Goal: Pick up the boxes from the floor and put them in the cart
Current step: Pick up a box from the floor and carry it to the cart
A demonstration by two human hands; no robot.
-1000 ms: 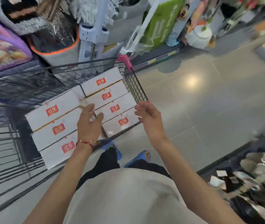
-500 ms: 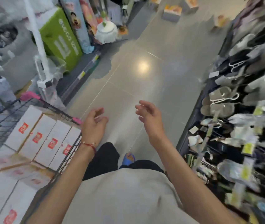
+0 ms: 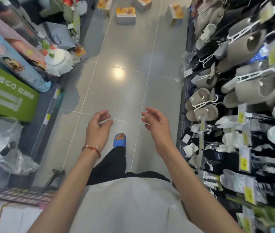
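Four boxes [image 3: 125,15] on the floor [image 3: 125,98], far ahead. Two hands: left hand [image 3: 98,128], right hand [image 3: 156,125]. One cart [image 3: 24,195], one blue slipper [image 3: 120,140], one red bracelet [image 3: 92,148], one green carton [image 3: 7,95], one white mop head [image 3: 57,61].

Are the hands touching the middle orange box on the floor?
Apart. The head view shows the left hand and right hand empty, with a long stretch of floor before the middle orange box.

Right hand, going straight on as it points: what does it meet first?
Way looks free: bare floor ahead of the right hand. Far up the aisle the orange-printed box may lie in line; depth unclear.
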